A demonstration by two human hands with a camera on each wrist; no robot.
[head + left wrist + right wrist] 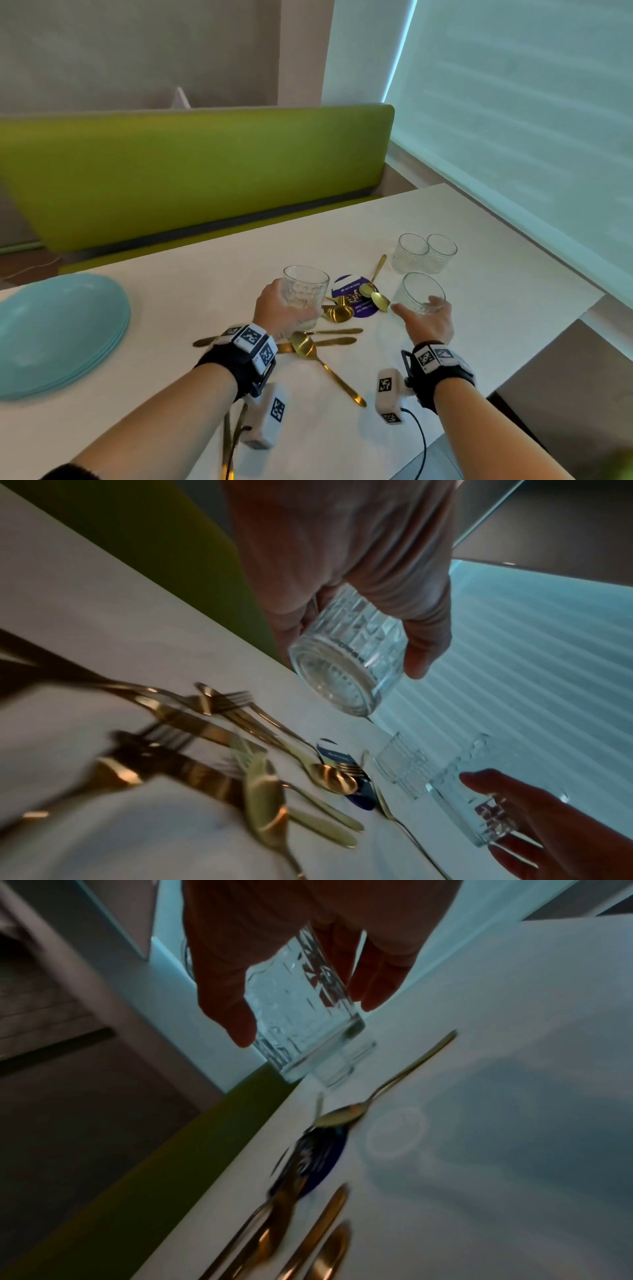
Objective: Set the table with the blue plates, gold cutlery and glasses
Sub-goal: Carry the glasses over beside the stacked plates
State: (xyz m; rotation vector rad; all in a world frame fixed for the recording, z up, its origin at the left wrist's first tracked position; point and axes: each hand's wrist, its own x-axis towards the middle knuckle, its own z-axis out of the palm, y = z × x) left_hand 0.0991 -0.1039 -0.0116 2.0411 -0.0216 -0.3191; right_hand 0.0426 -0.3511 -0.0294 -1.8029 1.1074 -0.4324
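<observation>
My left hand [281, 313] grips a clear ribbed glass [305, 291] lifted above the white table [239, 260]; the left wrist view shows its base [342, 674] in the air. My right hand [428, 322] holds a second glass [421, 293], also raised in the right wrist view [301, 1010]. Two more glasses [424, 251] stand together at the far right. Gold spoons, forks and knives [322, 342] lie scattered between my wrists. A stack of light blue plates [58, 335] sits at the left.
A round dark blue sticker [356, 298] lies on the table under some spoons. A green bench back [191, 171] runs behind the table. A pale window blind [513, 120] is to the right. The table's right edge [534, 356] drops off near my right wrist.
</observation>
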